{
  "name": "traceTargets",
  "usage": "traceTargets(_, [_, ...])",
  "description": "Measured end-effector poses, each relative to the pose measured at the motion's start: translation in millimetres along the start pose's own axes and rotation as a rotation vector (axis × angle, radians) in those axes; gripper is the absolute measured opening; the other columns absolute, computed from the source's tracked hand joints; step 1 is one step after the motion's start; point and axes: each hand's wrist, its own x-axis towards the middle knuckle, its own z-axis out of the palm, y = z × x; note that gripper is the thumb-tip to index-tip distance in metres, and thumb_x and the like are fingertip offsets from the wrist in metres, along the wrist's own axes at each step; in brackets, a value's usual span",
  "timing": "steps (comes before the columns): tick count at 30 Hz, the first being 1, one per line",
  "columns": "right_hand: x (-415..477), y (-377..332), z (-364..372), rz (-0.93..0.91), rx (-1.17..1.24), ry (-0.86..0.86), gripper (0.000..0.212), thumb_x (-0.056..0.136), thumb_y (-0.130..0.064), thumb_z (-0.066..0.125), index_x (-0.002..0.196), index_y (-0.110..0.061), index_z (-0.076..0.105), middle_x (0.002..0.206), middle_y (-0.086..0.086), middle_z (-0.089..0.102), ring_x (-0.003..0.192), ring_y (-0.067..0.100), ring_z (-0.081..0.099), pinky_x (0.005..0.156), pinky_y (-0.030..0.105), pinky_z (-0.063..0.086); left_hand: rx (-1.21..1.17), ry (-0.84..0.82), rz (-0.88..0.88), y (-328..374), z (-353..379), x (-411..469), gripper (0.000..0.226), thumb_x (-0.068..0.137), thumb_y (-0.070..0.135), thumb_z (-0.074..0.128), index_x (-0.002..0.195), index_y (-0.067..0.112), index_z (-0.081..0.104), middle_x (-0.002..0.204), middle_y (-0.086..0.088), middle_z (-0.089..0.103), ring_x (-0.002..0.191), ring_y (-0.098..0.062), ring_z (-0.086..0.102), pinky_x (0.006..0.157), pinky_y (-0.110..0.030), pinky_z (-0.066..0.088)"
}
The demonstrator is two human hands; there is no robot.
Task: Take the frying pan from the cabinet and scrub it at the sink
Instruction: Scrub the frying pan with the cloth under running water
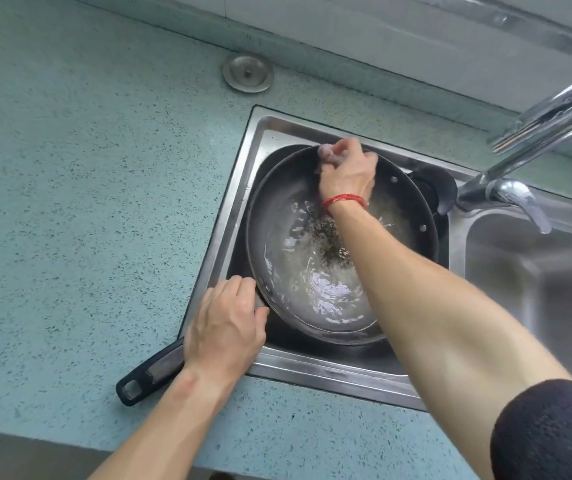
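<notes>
Now I see the frying pan [277, 202] sitting tilted in the left basin of the sink [312, 372], with its handle [149, 375] sticking out over the speckled blue counter [87, 168]. Shallow water [329, 292] with dark specks pools inside it. The left hand [224, 327] wraps tightly round the handle where it meets the pan. The right hand [346, 174], a red string [343, 199] at its wrist, is bunched against the pan's far rim. It is too blurred for me to tell whether it holds anything. The tap [554, 123] stands on the right, and a round metal cap [248, 72] lies on the counter behind the sink.
</notes>
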Motion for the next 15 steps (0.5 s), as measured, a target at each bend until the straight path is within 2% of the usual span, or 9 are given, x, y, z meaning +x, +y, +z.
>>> traceTargets(3, [17,22,-28,-0.168,-0.253,-0.023,0.006,0.091,-0.028,0.066,0.095,-0.028,0.069,0.101,-0.001,0.049,0.097,0.023,0.058,0.084,0.032,0.05,-0.007,0.005,0.002,1,-1,1,0.02,0.082,0.021,0.071,0.082,0.017,0.052,0.074,0.005,0.05,0.067,-0.016,0.048,0.065,-0.032,0.046])
traceTargets(6, [26,45,-50,-0.383,-0.518,-0.096,0.016,0.094,-0.033,0.063,0.099,-0.024,0.075,0.106,0.007,0.052,0.105,0.03,0.052,0.078,0.039,0.05,-0.008,0.019,0.015,3,-3,0,0.021,0.079,0.019,0.074,0.08,0.016,0.052,0.072,0.004,0.05,0.064,-0.016,0.047,0.06,-0.031,0.045])
traceTargets(8, [28,57,-62,-0.466,-0.692,-0.164,0.016,0.094,-0.028,0.063,0.1,-0.022,0.076,0.113,0.011,0.049,0.114,0.032,0.046,0.074,0.04,0.049,-0.005,0.025,0.021,3,-3,1,0.024,0.079,0.017,0.074,0.078,0.017,0.049,0.07,0.004,0.047,0.062,-0.015,0.044,0.059,-0.028,0.04])
traceTargets(11, [23,67,-78,-0.528,-0.956,-0.263,0.02,0.093,-0.025,0.061,0.103,-0.017,0.076,0.118,0.013,0.049,0.117,0.035,0.043,0.073,0.041,0.049,0.002,0.01,0.015,1,-1,1,0.025,0.081,0.018,0.071,0.078,0.018,0.047,0.071,0.004,0.046,0.064,-0.016,0.044,0.062,-0.03,0.04])
traceTargets(15, [0,80,-95,-0.487,-1.16,-0.373,0.025,0.094,-0.023,0.058,0.11,-0.01,0.071,0.116,0.013,0.053,0.114,0.034,0.049,0.078,0.042,0.05,-0.006,-0.004,0.009,2,-3,1,0.021,0.082,0.019,0.07,0.08,0.016,0.049,0.073,0.002,0.049,0.067,-0.018,0.046,0.065,-0.033,0.044])
